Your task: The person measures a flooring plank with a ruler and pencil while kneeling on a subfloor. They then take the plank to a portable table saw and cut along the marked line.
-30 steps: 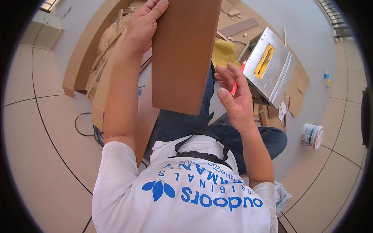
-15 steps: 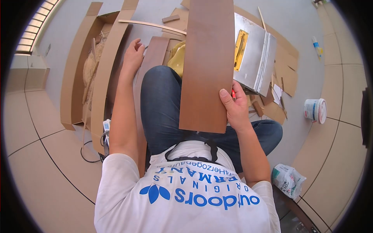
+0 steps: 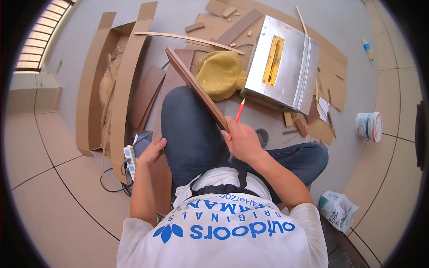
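My right hand grips one end of a brown wooden plank, which is turned edge-on and slants up to the left across my knee. The same hand also holds a red pencil, its tip pointing up. My left hand is beside my left thigh, fingers loosely bent and holding nothing that I can see. Ahead sits a metal table saw with a yellow slotted insert. A mustard-coloured cloth bag lies against the saw's left side.
A long open cardboard box with shavings and strips is at left. Brown boards lie beside it. A white power strip with cords is near my left hand. Wood offcuts lie on cardboard. A white bucket stands right.
The plank has turned from broad face to edge and tilted left, uncovering the bag and saw. My left hand has come back from beside the boards to my thigh.
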`<control>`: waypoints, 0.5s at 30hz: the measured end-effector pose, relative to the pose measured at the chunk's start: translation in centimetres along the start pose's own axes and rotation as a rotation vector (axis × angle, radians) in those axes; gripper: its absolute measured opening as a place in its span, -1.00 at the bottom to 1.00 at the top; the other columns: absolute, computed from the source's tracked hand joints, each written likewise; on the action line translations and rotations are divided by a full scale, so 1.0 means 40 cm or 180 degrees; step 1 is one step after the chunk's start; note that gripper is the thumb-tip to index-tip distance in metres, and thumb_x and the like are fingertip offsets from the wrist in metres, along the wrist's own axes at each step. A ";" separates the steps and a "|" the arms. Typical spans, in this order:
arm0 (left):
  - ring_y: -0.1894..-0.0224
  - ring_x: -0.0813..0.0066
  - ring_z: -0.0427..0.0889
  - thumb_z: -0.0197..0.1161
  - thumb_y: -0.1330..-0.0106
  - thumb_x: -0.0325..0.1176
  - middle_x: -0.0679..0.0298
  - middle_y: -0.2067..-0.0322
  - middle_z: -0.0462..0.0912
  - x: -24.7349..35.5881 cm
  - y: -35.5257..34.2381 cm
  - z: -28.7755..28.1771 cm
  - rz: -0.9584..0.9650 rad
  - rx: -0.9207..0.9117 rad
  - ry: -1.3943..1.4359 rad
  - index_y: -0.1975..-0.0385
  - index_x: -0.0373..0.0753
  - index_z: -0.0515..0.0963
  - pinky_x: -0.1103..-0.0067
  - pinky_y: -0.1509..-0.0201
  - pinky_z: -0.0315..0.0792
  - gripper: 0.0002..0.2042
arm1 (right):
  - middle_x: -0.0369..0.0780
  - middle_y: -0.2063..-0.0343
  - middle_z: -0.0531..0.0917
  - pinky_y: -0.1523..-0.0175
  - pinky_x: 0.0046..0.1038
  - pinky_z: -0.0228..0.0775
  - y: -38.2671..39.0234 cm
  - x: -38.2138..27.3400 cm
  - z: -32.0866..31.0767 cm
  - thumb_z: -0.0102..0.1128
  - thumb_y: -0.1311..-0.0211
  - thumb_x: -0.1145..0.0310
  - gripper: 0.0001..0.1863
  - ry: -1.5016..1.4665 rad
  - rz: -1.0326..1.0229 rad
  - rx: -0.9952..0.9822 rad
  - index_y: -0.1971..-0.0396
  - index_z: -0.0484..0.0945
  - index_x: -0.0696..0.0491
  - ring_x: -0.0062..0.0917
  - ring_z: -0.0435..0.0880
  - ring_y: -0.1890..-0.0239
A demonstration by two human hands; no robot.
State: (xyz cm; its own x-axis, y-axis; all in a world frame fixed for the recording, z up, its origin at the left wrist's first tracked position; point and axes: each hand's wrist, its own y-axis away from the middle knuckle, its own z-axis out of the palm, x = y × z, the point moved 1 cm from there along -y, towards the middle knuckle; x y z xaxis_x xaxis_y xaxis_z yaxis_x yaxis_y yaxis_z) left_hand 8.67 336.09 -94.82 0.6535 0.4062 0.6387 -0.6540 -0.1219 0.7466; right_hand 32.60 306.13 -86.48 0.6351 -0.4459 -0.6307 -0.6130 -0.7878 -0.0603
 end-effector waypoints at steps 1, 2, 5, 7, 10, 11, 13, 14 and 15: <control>-0.22 0.39 0.52 0.33 -0.40 0.14 0.23 -0.25 0.56 -0.030 -0.006 -0.054 -0.0012 0.0108 -0.0057 -0.41 -0.28 0.37 0.47 -0.36 0.33 -0.25 | -0.02 0.46 0.58 0.26 -0.10 0.50 0.009 -0.006 -0.011 0.28 -0.33 0.35 -0.56 -0.0161 0.0006 -0.0205 -0.13 0.42 0.16 -0.06 0.64 0.38; -0.22 0.39 0.52 0.33 -0.40 0.14 0.23 -0.25 0.56 -0.005 -0.011 -0.046 -0.0032 0.0064 -0.0068 -0.41 -0.28 0.37 0.47 -0.36 0.33 -0.25 | -0.02 0.46 0.58 0.25 -0.09 0.50 0.020 -0.005 -0.036 0.28 -0.32 0.35 -0.56 -0.0279 0.0060 -0.0399 -0.13 0.42 0.16 -0.06 0.64 0.38; -0.15 0.43 0.56 0.38 -0.41 -0.21 0.24 -0.07 0.67 0.133 0.024 -0.017 0.0266 0.0135 -0.1332 -0.25 -0.35 0.53 0.49 -0.29 0.40 -0.50 | 0.00 0.34 0.66 0.14 -0.20 0.52 0.042 0.018 -0.186 0.29 -0.36 0.32 -0.56 -0.0581 0.0371 -0.0680 -0.15 0.45 0.16 -0.09 0.68 0.27; -0.15 0.42 0.58 0.39 -0.38 -0.28 0.23 -0.07 0.68 0.255 0.070 0.060 0.0944 0.0693 -0.2225 -0.25 -0.33 0.53 0.49 -0.28 0.41 -0.52 | -0.07 0.19 0.70 0.03 -0.34 0.52 0.046 0.044 -0.263 0.26 -0.42 0.28 -0.56 -0.1538 0.0615 -0.0656 -0.18 0.47 0.17 -0.28 0.71 0.15; -0.19 0.38 0.60 0.44 -0.30 -0.42 0.15 -0.19 0.63 0.358 0.056 0.211 0.1879 0.1481 -0.1097 -0.24 -0.29 0.55 0.48 -0.30 0.41 -0.51 | -0.18 0.03 0.70 -0.16 -0.48 0.44 0.012 0.052 -0.344 0.25 -0.48 0.20 -0.50 -0.2521 0.0568 -0.0271 -0.27 0.48 0.16 -0.53 0.63 0.01; -0.29 0.32 0.54 0.47 -0.28 -0.38 0.13 -0.27 0.55 0.407 0.054 0.289 0.2018 0.0672 -0.1141 -0.32 -0.28 0.48 0.43 -0.37 0.34 -0.41 | -0.17 0.04 0.70 -0.16 -0.48 0.45 -0.011 0.054 -0.360 0.26 -0.48 0.19 -0.49 -0.2599 0.0453 -0.0109 -0.27 0.48 0.17 -0.54 0.62 0.01; -0.36 0.24 0.44 0.57 -0.20 -0.28 0.12 -0.30 0.50 0.437 0.013 0.425 0.2156 -0.1478 -0.0012 -0.50 -0.26 0.22 0.35 -0.47 0.22 -0.12 | -0.17 0.05 0.70 -0.16 -0.47 0.45 -0.085 0.036 -0.380 0.26 -0.48 0.18 -0.49 -0.2709 0.0255 0.0066 -0.27 0.48 0.17 -0.55 0.62 0.02; -0.36 0.26 0.45 0.57 -0.19 -0.35 0.15 -0.27 0.52 0.431 -0.006 0.467 0.2133 -0.1738 -0.0034 -0.46 -0.23 0.28 0.33 -0.47 0.24 -0.18 | -0.16 0.06 0.71 -0.15 -0.47 0.46 -0.125 0.020 -0.382 0.29 -0.47 0.17 -0.48 -0.2589 0.0006 0.0082 -0.27 0.48 0.16 -0.53 0.64 0.03; -0.33 0.29 0.47 0.55 -0.21 -0.41 0.18 -0.23 0.55 0.431 -0.033 0.512 0.1997 -0.1546 0.0554 -0.39 -0.23 0.34 0.34 -0.45 0.28 -0.26 | -0.15 0.08 0.71 -0.14 -0.47 0.48 -0.160 0.010 -0.391 0.31 -0.45 0.16 -0.47 -0.2437 -0.0240 0.0111 -0.27 0.49 0.15 -0.51 0.66 0.05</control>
State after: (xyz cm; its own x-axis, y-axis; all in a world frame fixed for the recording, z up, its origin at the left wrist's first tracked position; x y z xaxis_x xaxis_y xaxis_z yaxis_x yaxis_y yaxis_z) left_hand 28.60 324.70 -81.00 0.0678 0.5327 0.8436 -0.9974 0.0167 0.0696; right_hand 44.12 304.34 -74.23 0.1812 0.0369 -0.9827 -0.6035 -0.7849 -0.1407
